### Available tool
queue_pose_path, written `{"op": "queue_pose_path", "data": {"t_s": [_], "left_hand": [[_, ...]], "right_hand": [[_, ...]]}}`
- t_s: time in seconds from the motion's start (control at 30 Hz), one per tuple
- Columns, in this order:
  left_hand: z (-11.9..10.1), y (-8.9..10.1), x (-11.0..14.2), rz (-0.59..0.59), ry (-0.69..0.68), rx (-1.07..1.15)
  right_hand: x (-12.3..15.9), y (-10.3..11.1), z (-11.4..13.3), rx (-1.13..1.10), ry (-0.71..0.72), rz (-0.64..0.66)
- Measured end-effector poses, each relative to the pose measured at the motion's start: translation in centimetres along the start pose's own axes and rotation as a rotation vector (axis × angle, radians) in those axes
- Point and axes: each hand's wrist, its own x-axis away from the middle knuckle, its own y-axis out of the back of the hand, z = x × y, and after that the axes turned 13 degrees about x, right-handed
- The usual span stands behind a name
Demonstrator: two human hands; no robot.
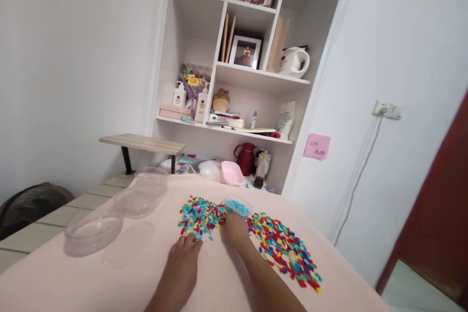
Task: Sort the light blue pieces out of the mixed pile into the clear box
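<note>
Small bright plastic pieces lie in a left pile point(201, 214) and a larger right pile point(283, 243). Between them at the back sits a clear plastic container point(249, 204) with light-blue pieces point(237, 205) in it. My left hand point(185, 256) rests at the near edge of the left pile, fingers curled and thumb drawn in. Whatever it pinches, if anything, is too small to make out. My right hand point(236, 228) is just in front of the container, between the piles; its fingers are hidden behind the hand.
Clear empty containers point(93, 231) stand to the left on the pink tablecloth point(219, 282). At the back are a pink tray point(232, 173), a red jug point(244, 157) and a bottle point(262, 170). A wooden riser point(142, 142) stands back left, below white shelves point(252, 75).
</note>
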Motion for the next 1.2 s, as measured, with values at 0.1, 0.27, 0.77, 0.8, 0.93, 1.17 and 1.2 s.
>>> {"op": "queue_pose_path", "data": {"t_s": [0.1, 0.27, 0.77, 0.8, 0.93, 1.17, 1.2], "left_hand": [[-0.2, 0.2, 0.2, 0.011, 0.015, 0.007], [-0.6, 0.6, 0.5, -0.004, 0.005, 0.011], [0.0, 0.2, 0.1, -0.012, -0.020, -0.015], [0.0, 0.3, 0.1, -0.011, -0.021, -0.015], [-0.3, 0.6, 0.1, 0.015, -0.010, -0.013], [-0.1, 0.8, -0.2, 0.022, 0.014, 0.013], [-0.1, 0.8, -0.2, 0.025, 0.016, 0.017]], "right_hand": [[0.1, -0.2, 0.9, -0.027, 0.048, -0.010], [0.7, 0.2, 0.0, -0.147, 0.178, -0.048], [5.1, 0.8, -0.1, -0.170, 0.330, -0.006], [5.0, 0.7, -0.1, -0.155, 0.328, -0.005], [5.0, 0.7, -0.4, -0.186, 0.319, 0.021], [5.4, 1.4, -1.2, -0.416, 0.303, 0.001], [5.4, 1.4, -1.2, -0.428, 0.305, 0.012]]}}
